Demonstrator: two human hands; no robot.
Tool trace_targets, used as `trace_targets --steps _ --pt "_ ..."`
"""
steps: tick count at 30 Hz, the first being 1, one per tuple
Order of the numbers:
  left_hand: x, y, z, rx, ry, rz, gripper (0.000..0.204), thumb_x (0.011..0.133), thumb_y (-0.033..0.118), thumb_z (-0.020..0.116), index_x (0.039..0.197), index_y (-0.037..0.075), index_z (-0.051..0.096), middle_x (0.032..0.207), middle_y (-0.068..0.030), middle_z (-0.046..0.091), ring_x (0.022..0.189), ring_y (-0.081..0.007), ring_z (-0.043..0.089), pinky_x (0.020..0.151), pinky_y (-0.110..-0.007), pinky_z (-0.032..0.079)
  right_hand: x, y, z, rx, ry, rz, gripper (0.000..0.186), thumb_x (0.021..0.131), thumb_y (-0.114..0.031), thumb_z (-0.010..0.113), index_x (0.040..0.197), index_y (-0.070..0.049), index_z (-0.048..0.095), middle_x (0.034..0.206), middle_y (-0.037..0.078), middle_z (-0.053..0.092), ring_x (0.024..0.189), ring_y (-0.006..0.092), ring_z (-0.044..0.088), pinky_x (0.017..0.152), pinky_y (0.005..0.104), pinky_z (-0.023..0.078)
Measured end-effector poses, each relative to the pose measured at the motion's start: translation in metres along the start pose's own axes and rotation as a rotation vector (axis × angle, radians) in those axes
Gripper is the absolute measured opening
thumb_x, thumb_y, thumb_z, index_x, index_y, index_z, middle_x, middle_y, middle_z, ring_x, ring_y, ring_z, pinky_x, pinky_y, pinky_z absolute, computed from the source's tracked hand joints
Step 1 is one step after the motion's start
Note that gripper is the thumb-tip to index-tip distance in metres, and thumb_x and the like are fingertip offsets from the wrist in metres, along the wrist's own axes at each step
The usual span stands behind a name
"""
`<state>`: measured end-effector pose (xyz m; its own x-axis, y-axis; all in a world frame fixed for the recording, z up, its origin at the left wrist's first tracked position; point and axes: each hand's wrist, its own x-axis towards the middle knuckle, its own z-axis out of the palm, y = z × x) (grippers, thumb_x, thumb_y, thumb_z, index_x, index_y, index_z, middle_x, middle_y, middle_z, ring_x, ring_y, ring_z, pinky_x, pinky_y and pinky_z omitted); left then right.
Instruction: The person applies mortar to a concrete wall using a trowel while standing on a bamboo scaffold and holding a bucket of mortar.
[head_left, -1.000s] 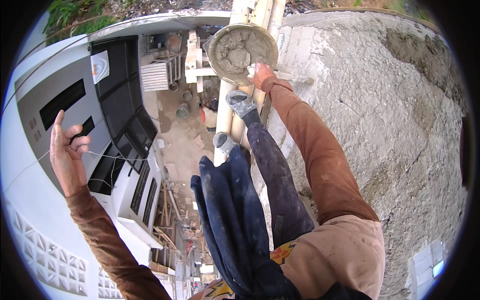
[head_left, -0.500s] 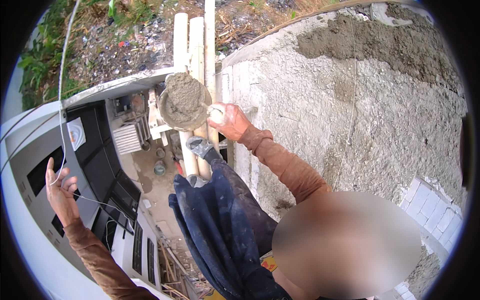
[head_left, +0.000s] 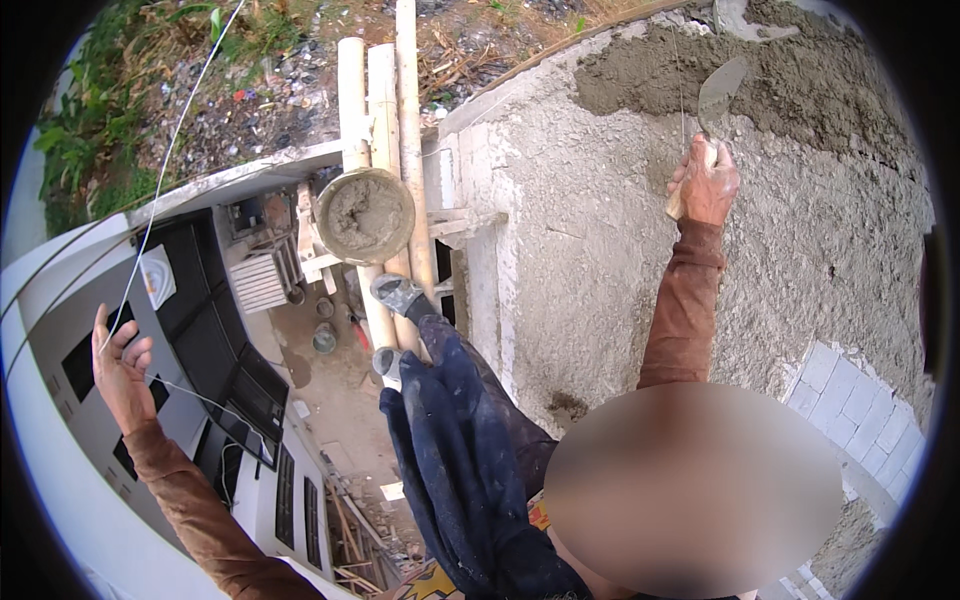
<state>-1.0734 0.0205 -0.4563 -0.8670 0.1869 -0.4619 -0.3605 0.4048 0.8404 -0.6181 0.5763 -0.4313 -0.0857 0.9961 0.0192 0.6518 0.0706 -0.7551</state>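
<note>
My right hand (head_left: 705, 180) is closed on the handle of a trowel (head_left: 722, 90), whose metal blade rests against or just over a band of dark wet mortar (head_left: 625, 80) on the rough grey wall (head_left: 590, 250). My left hand (head_left: 125, 370) is raised at the left, fingers loosely curved and apart, with a thin white cord (head_left: 183, 125) running across them; I cannot tell whether it touches the skin. A round container of mortar (head_left: 365, 215) rests on pale bamboo poles (head_left: 352, 90). My feet (head_left: 398, 295) are on the same poles, just below the container.
Far below the poles is a dirt yard (head_left: 330, 400) with pails (head_left: 325, 340) and timber. A white building (head_left: 70, 280) with dark windows stands at the left. Rubble and plants (head_left: 90, 130) lie beyond the top. Bare pale blocks (head_left: 860, 420) show at the lower right of the wall.
My right hand has left the mortar container and moved right and up to the wall with the trowel. The mortar in the container looks less heaped. The whole view has shifted.
</note>
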Motion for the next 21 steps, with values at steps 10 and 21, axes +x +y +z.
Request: trace_targets --steps 10,21 --pt "0.0 -0.038 -0.022 0.07 -0.004 0.033 0.049 0.109 0.032 0.043 0.151 0.006 0.042 0.102 -0.0103 0.071 0.075 -0.0114 0.07 0.057 -0.016 0.055 -0.193 0.15 0.212 -0.839 -1.026 -0.253 0.043 0.094 -0.035 0.061 0.126 -0.006 0.057 0.11 0.02 0.07 0.098 0.0388 0.069 0.085 0.0503 0.054" --pt "-0.008 -0.071 -0.02 0.17 0.008 -0.026 0.049 0.109 0.033 0.043 0.149 0.005 0.044 0.101 -0.009 0.07 0.073 -0.0127 0.07 0.057 -0.017 0.055 -0.257 0.259 0.408 -0.62 -0.953 -0.152 0.045 0.081 -0.032 0.075 0.118 -0.009 0.065 0.115 0.018 0.07 0.104 0.0395 0.068 0.091 0.0484 0.055"
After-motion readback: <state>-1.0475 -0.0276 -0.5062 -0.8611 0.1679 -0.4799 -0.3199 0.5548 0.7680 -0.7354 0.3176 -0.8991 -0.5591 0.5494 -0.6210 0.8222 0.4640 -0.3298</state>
